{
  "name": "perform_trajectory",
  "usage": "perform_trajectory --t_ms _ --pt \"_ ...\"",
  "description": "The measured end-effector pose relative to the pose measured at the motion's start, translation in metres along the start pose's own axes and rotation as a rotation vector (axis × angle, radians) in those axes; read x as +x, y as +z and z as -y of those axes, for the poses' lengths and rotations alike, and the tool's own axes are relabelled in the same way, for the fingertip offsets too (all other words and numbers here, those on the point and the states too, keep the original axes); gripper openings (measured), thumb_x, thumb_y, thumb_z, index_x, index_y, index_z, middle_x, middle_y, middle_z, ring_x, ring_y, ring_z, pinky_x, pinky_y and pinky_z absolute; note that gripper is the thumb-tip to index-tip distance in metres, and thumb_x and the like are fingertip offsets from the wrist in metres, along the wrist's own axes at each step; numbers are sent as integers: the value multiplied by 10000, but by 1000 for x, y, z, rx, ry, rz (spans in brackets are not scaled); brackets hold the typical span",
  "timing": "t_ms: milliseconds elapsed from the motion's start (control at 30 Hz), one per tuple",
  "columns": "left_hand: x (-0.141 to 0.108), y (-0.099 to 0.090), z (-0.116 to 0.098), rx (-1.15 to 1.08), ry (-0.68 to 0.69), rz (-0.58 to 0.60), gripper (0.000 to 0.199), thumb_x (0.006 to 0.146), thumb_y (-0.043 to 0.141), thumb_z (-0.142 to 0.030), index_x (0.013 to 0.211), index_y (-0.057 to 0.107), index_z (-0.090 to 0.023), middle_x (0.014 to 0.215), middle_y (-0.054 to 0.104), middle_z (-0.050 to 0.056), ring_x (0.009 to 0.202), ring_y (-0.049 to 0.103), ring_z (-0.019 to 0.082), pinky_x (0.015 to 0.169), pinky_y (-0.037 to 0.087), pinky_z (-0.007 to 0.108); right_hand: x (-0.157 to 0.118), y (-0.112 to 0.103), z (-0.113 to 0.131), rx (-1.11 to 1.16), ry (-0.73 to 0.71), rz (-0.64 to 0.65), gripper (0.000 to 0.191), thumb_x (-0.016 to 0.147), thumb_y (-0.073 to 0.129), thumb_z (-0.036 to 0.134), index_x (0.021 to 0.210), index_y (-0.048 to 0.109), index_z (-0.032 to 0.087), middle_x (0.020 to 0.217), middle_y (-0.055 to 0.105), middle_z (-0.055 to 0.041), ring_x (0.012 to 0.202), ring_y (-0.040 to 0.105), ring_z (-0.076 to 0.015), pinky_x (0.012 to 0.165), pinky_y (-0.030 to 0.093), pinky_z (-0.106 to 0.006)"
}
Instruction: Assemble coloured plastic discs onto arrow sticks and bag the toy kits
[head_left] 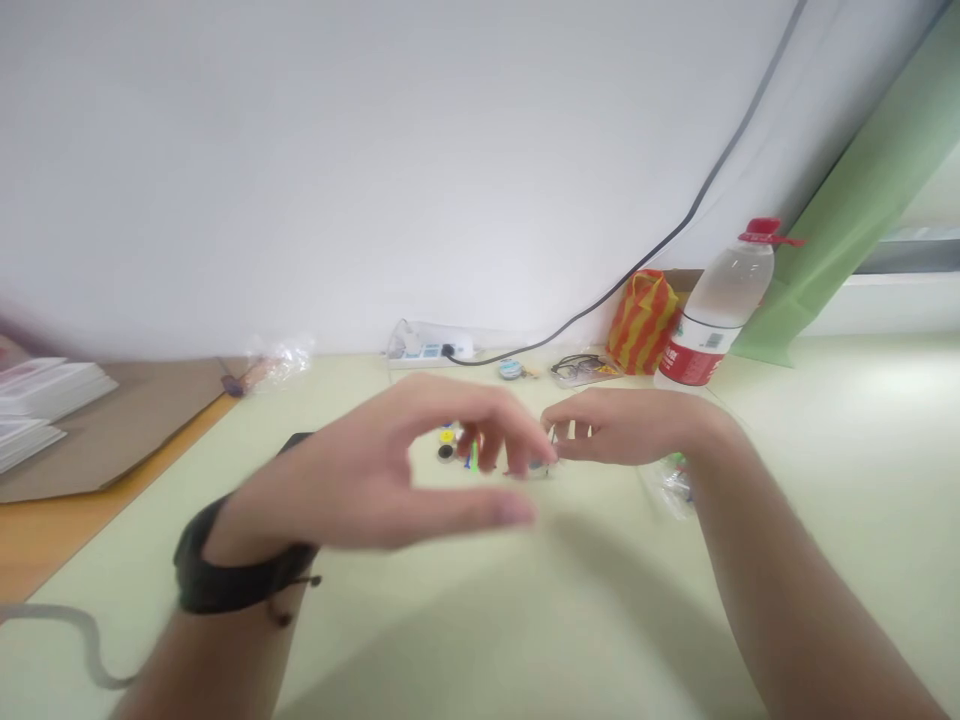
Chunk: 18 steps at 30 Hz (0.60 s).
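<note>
My left hand (375,460), with a black band on the wrist, hovers over the table with its thumb well apart from its curved fingers, and nothing shows between them. Its fingertips come close to my right hand (615,425), whose fingers are bent together around a thin dark piece (553,437) too small to name. Just beyond and beneath my left fingers lie small coloured parts: a yellow disc (447,436), a black round piece (446,453) and a green stick-like piece (475,457). My left fingers partly cover this group.
A clear plastic bag (675,490) with small coloured bits lies beside my right wrist. Along the wall are a power strip (431,350), a striped bag (643,320) and a large water bottle (720,310). Brown cardboard (150,410) with white stacks (45,390) lies left.
</note>
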<state>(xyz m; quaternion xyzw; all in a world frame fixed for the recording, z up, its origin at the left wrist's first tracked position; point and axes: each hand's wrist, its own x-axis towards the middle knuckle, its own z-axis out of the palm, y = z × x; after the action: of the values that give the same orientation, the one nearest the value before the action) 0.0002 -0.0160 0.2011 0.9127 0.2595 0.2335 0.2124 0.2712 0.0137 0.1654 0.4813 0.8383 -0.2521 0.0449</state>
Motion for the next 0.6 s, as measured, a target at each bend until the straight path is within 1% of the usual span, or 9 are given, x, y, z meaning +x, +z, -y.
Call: perform_trajectory --t_ms 100,167,200,233,300,367,467,533,600 --pt "15 23 25 171 -107 -25 280 987 590 -352 1251 669 -303 1055 699 31 951 652 207 790 517 309 -1 0 1 2 -5 -19 307 951 540 453 1181 708 337 1139 739 -37 931 717 -238 681 498 -297" --pt "22 38 42 232 -114 15 348 989 560 -306 1331 614 -336 1186 656 31 979 652 214 829 519 327 -1 0 2 1 0 -38 305 945 551 426 1189 704 328 1165 733 -42 928 720 -234 680 503 -294" --pt "23 44 49 235 -102 45 384 975 577 -304 1356 591 -348 1233 635 29 965 655 213 833 522 332 -1 0 3 0 1 -45 301 940 558 413 1185 706 320 1169 733 -45 928 720 -233 678 506 -292" --pt "23 48 56 243 -107 42 389 973 577 -304 1360 584 -345 1272 616 33 968 655 217 845 520 339 -2 -1 4 -2 1 -49 296 936 564 399 1179 708 314 1167 734 -46 927 720 -233 676 507 -289" --pt "23 52 65 255 -133 16 315 982 561 -314 1291 622 -312 1307 595 44 908 661 205 837 517 346 -2 -1 5 -3 -7 -45 292 932 566 369 1178 714 316 1154 739 -41 929 720 -230 675 510 -284" --pt "23 53 70 237 -152 0 218 998 533 -318 1164 666 -269 1267 616 48 824 657 184 784 512 335 -1 -2 7 -2 -18 -42 309 927 565 340 1197 715 324 1157 740 -36 932 721 -226 678 510 -281" --pt "25 52 72 186 -124 -9 189 1007 516 -311 1003 691 -238 1060 684 38 821 658 191 740 495 318 0 -3 9 9 -36 -74 347 912 571 304 1231 705 325 1188 731 -36 931 724 -214 686 509 -273" --pt "27 51 71 147 -108 -4 202 1004 526 -321 960 703 -234 933 699 29 808 666 193 739 493 315 1 -3 10 39 -56 -76 361 913 570 306 1252 693 323 1171 736 -34 854 732 -193 668 505 -267" --pt "29 51 69 119 -110 -2 200 994 549 -330 943 716 -231 854 705 20 769 669 188 731 492 315 3 -3 11 79 -79 -42 375 925 563 335 1282 677 329 1143 743 -26 734 726 -166 640 504 -266"
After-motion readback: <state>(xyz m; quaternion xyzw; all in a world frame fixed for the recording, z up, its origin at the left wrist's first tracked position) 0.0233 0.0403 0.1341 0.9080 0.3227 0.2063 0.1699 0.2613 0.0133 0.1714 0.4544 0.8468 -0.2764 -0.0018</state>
